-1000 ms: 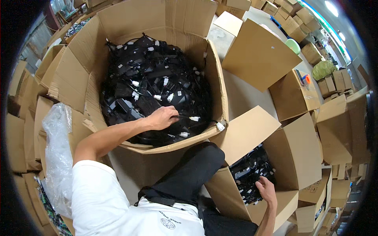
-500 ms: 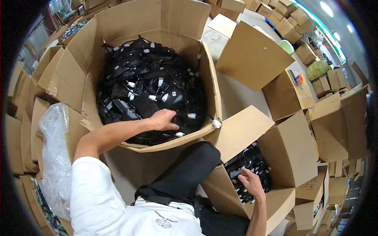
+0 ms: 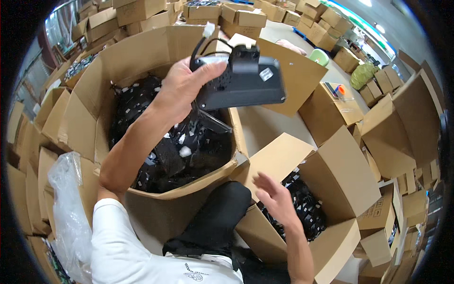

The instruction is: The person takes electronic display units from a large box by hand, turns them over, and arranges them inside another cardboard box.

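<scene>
We hold our right hand (image 3: 278, 201) loosely spread by the smaller carton (image 3: 349, 168) at right; farther forward, our left hand (image 3: 183, 89) clasps a black device (image 3: 246, 90) by its left end. Its body juts right, partly over the large carton (image 3: 137, 54).

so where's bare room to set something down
Bare floor shows between the large carton and the brown cardboard panel, and between that carton and the black trousers. Crowded with black parts: that carton and the smaller carton.
</scene>
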The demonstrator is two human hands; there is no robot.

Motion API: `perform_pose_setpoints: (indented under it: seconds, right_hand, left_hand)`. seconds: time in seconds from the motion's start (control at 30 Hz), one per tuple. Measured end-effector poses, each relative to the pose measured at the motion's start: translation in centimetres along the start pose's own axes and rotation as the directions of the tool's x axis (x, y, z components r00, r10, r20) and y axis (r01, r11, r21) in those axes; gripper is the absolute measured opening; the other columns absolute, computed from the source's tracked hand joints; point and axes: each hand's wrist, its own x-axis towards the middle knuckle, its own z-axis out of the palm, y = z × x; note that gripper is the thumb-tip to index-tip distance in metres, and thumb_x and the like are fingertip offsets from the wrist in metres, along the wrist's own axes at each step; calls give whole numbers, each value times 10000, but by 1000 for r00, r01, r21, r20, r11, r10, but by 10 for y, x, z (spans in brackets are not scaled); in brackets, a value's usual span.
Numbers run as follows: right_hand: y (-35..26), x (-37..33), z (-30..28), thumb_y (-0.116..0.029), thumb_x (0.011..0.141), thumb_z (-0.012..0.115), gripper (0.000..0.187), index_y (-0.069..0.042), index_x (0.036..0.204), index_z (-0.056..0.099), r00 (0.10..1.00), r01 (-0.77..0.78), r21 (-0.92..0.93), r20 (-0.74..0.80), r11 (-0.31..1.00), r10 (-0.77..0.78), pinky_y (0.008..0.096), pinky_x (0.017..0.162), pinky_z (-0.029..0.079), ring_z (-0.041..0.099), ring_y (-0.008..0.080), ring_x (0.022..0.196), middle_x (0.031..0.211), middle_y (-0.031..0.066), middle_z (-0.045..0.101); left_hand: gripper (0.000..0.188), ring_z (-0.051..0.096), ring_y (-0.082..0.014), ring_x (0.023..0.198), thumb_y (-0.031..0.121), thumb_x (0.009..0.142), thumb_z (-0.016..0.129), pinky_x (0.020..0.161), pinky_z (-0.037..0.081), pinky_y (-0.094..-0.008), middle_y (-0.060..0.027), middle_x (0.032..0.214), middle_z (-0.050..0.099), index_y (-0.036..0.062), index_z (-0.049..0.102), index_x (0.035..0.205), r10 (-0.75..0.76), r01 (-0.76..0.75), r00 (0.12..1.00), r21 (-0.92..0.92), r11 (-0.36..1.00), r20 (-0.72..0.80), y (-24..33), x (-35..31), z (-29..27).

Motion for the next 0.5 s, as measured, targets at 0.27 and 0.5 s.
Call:
perform_pose_setpoints:
  seconds: [0.27,0.5]
  right_hand:
    - [8,46,63,-604,890,637,848,-36,1467,386,962,64,918,48,391,-269,423,1127,407,503,247,1320,1443,170,503]
    - [14,-27,63,-119,799,826,422,-27,1165,638,997,46,857,-68,513,24,276,773,523,639,118,921,1056,31,680]
  left_hand:
    - [319,691,-98,813,244,926,735,711,589,-247,-72,972,720,-10,672,1108,25,23,989,-320,947,147,18,-16,96]
    - [251,679,-89,764,178,903,747,682,582,-237,-58,936,707,7,657,1064,-81,100,994,-341,935,71,-36,-35,129]
